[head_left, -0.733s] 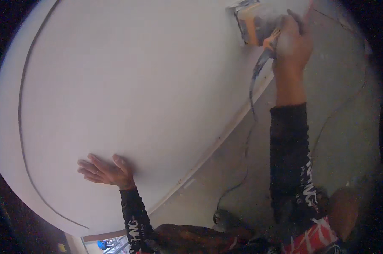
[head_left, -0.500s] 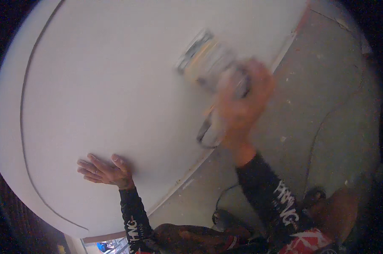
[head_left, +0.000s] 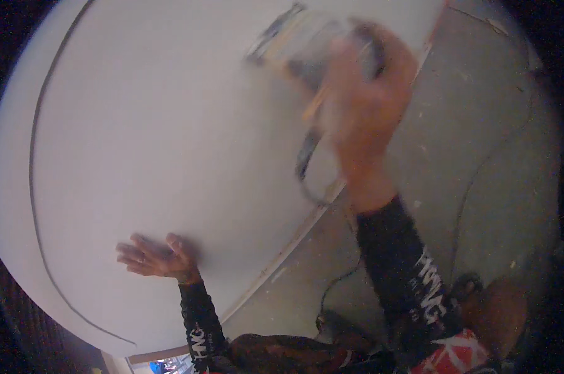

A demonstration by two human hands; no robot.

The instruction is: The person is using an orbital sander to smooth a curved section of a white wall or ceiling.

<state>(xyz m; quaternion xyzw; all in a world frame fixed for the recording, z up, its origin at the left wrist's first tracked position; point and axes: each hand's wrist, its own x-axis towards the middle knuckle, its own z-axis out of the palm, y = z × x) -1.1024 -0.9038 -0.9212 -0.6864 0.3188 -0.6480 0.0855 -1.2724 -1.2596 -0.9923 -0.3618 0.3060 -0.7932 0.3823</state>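
A large white wall panel fills the left and upper middle of the view. My right hand is wrapped round an electric sander, blurred by motion. Its flat pad faces the panel near the top; whether it touches all along cannot be made out. From the tool's rear a dark power cord hangs down. Lower left, my left hand lies on the panel with its fingers spread, holding nothing.
Along the panel's lower right edge runs a pale strip, with the grey speckled floor beyond it. A thin cable trails across that floor. My bent legs are low in view. At bottom left a bright opening shows.
My right hand has moved the sander upward along the panel, and the cord has swung with it. The left hand stays nearly in place, slightly lower.
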